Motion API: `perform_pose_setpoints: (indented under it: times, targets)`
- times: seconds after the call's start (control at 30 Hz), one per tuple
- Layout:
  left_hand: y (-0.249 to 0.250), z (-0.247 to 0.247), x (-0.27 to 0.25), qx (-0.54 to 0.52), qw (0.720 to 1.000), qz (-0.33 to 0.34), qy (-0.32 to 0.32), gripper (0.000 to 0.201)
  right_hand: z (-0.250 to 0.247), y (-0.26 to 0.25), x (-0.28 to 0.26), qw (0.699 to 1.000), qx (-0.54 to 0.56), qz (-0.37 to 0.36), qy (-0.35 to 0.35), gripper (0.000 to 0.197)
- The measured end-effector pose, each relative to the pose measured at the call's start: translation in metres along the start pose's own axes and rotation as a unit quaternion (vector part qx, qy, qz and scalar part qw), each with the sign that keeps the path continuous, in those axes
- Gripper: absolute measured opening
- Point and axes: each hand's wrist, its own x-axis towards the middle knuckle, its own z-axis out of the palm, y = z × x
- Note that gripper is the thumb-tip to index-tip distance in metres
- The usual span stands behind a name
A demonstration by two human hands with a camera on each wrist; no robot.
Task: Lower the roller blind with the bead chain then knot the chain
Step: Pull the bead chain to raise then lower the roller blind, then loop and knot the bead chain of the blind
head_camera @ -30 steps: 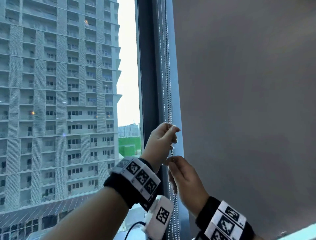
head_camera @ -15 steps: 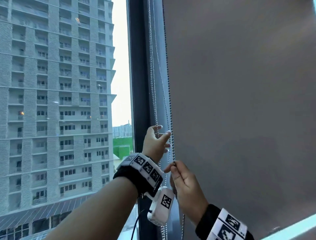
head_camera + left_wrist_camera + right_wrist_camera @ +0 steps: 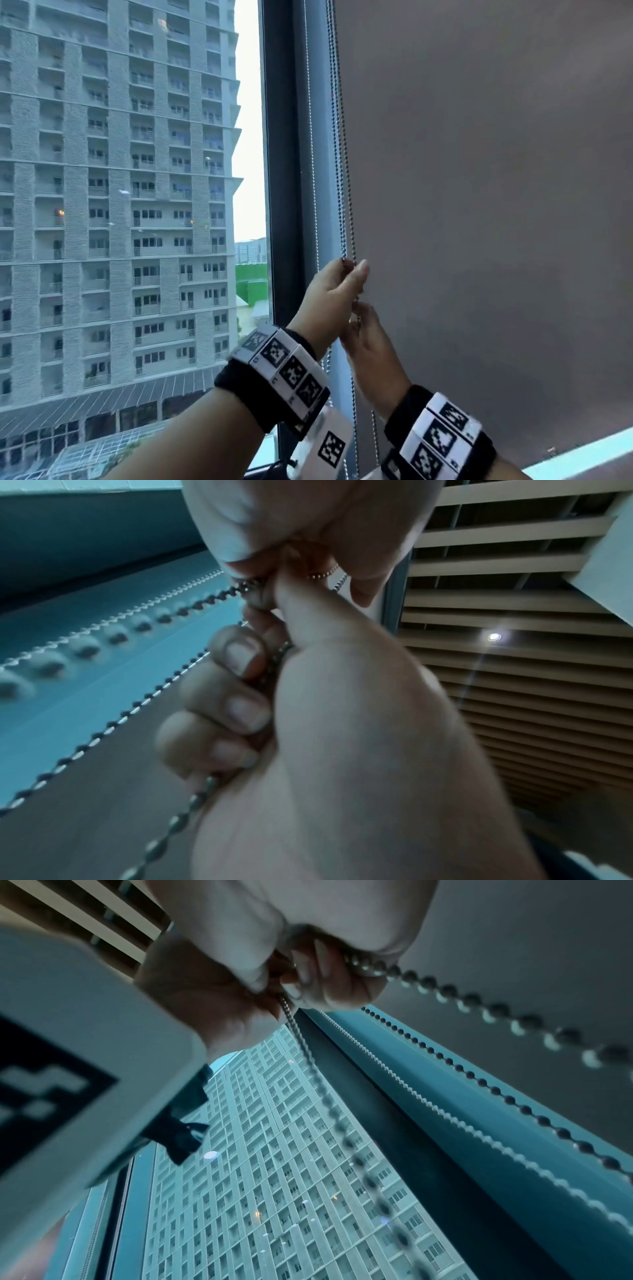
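Standing at 9 o'clock in the head view is the apartment tower (image 3: 116, 205) behind glass, then the dark window frame (image 3: 281, 171), then the bead chain (image 3: 342, 154) running top to bottom along the left edge of the roller blind (image 3: 496, 205), which is filling the whole 3 o'clock side and reaching nearly to the bottom of the view.

The left hand (image 3: 334, 298) is pinching the chain strands at about 6 o'clock of centre, thumb and forefinger closed on them, the other fingers (image 3: 236, 715) curled in over beads in the left wrist view. The right hand (image 3: 368, 346) is sitting just below and touching the left, fingers curled round the chain where the two hands are meeting; the right wrist view is showing a strand leaving that grip toward 5 o'clock. Whether a loop is already formed between the hands cannot be told, the fingers are hiding it.

Judging the step: knot being worked, blind looking lowered.

Risks:
- Beads are smooth and round, so a strand is likely slipping out of the pinch if either hand is loosening, and the loop is undoing.
- Pulling one strand down hard while tightening is turning the roller and shifting the blind.
- Hands are crowding each other, so the free end is hard to see and can miss the loop.
- A loose knot on beads is probably sliding open afterwards.
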Motion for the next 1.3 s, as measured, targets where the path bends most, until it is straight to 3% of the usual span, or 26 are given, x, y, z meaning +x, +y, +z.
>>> perform_pose_setpoints:
  times: [0.13,0.37,0.5,0.57,0.67,0.8,0.9,0.97,1.03,1.1,1.17,1.3]
  targets:
    - [0.006,0.003,-0.005,0.040,0.998,-0.001,-0.040,0.025,-0.001,-0.003,0.000,0.999,-0.021,-0.026,-0.008,0.031]
    - [0.006,0.005,-0.010,0.031,0.999,0.013,-0.036,0.034,-0.010,0.005,-0.012,0.997,-0.073,-0.010,-0.015,0.032]
    - [-0.003,0.005,-0.014,0.007,0.999,-0.020,-0.034,0.026,-0.014,0.003,-0.018,0.997,0.030,0.049,-0.048,0.028]
    - [-0.004,0.006,-0.020,-0.024,0.998,-0.036,-0.041,0.026,-0.017,0.000,-0.019,0.993,0.076,0.055,-0.070,0.025]
    - [-0.003,0.007,-0.026,-0.041,0.998,-0.028,-0.039,0.025,-0.023,-0.003,-0.017,0.992,0.091,0.030,-0.082,0.036]
    - [-0.003,0.005,-0.027,-0.004,0.999,0.012,-0.036,0.024,-0.027,-0.010,-0.007,0.999,0.013,-0.041,-0.026,0.045]
    - [-0.010,-0.003,-0.028,0.048,0.998,0.036,-0.017,0.023,-0.033,-0.023,0.004,0.991,-0.055,-0.100,0.068,0.023]
    - [-0.013,-0.009,-0.027,0.059,0.997,0.036,-0.022,0.021,-0.036,-0.037,0.011,0.968,-0.141,-0.181,0.099,0.013]
    - [-0.016,-0.015,-0.025,0.055,0.997,0.027,-0.044,0.020,-0.033,-0.049,0.019,0.913,-0.288,-0.281,0.070,0.043]
    - [-0.015,-0.019,-0.024,0.038,0.996,0.015,-0.079,0.015,-0.030,-0.060,0.029,0.833,-0.430,-0.348,-0.001,0.063]
    - [-0.014,-0.025,-0.022,0.047,0.993,-0.007,-0.106,0.016,-0.027,-0.064,0.037,0.763,-0.518,-0.382,-0.056,0.055]
    - [-0.009,-0.047,-0.021,0.055,0.981,-0.043,-0.183,0.005,-0.025,-0.063,0.042,0.677,-0.616,-0.391,-0.098,0.037]
